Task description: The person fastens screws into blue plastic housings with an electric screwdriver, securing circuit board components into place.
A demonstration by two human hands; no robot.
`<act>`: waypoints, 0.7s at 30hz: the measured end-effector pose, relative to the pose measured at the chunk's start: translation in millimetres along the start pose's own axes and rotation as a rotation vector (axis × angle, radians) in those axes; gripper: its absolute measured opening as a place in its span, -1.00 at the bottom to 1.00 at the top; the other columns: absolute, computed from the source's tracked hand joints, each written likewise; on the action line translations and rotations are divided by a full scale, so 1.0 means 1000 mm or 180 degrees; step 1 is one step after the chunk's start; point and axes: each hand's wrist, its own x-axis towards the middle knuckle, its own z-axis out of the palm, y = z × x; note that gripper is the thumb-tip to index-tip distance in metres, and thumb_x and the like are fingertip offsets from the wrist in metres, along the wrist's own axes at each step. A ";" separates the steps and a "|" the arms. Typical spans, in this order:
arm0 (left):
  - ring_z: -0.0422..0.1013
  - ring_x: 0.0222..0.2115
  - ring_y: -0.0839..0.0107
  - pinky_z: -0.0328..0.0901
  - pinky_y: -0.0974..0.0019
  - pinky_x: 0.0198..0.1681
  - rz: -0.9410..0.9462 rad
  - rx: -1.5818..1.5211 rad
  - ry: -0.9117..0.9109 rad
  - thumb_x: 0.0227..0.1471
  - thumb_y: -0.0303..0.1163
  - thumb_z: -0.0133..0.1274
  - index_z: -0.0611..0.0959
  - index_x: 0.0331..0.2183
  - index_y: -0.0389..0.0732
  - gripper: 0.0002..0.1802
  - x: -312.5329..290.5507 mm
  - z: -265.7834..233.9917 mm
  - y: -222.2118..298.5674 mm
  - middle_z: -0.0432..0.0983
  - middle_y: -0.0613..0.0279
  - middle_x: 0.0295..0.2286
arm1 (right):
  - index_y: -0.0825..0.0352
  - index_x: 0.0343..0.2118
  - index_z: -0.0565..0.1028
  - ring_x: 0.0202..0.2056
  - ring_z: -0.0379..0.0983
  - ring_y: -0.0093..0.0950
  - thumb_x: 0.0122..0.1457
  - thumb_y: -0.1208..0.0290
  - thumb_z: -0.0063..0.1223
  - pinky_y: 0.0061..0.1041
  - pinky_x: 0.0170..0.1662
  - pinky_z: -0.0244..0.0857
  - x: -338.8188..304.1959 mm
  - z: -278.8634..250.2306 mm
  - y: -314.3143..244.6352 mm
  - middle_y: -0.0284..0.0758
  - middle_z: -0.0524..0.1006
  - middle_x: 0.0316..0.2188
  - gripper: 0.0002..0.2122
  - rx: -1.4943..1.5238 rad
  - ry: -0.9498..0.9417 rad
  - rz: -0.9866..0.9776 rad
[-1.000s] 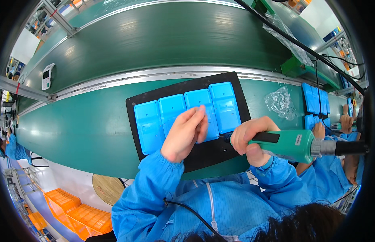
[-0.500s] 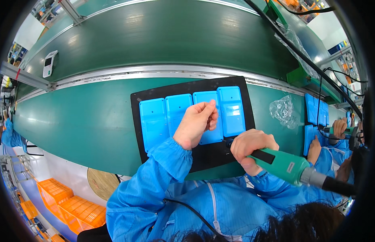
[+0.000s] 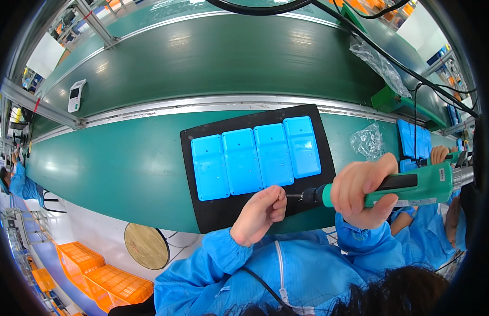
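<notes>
My right hand (image 3: 360,189) is wrapped around a green electric screwdriver (image 3: 433,184), held nearly level with its thin bit pointing left. At the bit's tip, the fingers of my left hand (image 3: 259,215) are pinched together. Whatever they hold, if anything, is too small or hidden to make out. Beyond my hands, several blue plastic housings (image 3: 210,169) lie side by side in a row on a black mat (image 3: 213,218). Small holes show at their corners and along their faces.
The mat rests on a green worktop (image 3: 113,168). Crumpled clear plastic (image 3: 367,141) lies right of it. A metal rail (image 3: 165,108) runs behind, with a white handheld device (image 3: 76,96) beyond it. A co-worker's hand (image 3: 439,154) and more blue housings (image 3: 413,138) are at right. Orange crates (image 3: 118,282) stand lower left.
My left hand has come back toward me from above the housings to the screwdriver's tip. My right hand has drawn the screwdriver off the housings and turned it more level.
</notes>
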 end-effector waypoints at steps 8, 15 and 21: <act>-0.02 -0.64 0.60 -0.02 0.55 -0.57 0.0015 -0.0092 0.0011 0.09 -0.30 -0.21 0.33 -0.48 -0.21 -0.80 -0.006 -0.008 -0.007 0.09 0.41 -0.63 | 0.46 -0.51 0.34 -0.67 0.28 -0.54 0.01 0.27 0.09 -0.53 -0.57 0.23 -0.005 0.004 0.012 -0.28 0.40 -0.69 -0.70 0.0390 -0.0077 0.0415; -0.02 -0.65 0.61 -0.02 0.54 -0.58 0.0041 0.0096 0.0044 0.10 -0.28 -0.21 0.35 -0.49 -0.20 -0.78 -0.004 -0.012 -0.008 0.08 0.43 -0.66 | 0.44 -0.56 0.34 -0.65 0.29 -0.52 -0.02 0.29 0.12 -0.54 -0.55 0.23 -0.004 0.004 0.012 -0.32 0.39 -0.69 -0.71 0.0382 -0.0189 0.0630; -0.03 -0.67 0.61 -0.03 0.54 -0.60 -0.0042 0.0094 0.0109 0.12 -0.24 -0.22 0.35 -0.51 -0.19 -0.74 0.001 -0.016 -0.010 0.06 0.45 -0.68 | 0.41 -0.56 0.36 -0.62 0.30 -0.51 -0.02 0.31 0.12 -0.53 -0.51 0.21 -0.005 0.000 0.011 -0.33 0.40 -0.66 -0.74 0.0405 -0.0429 0.0796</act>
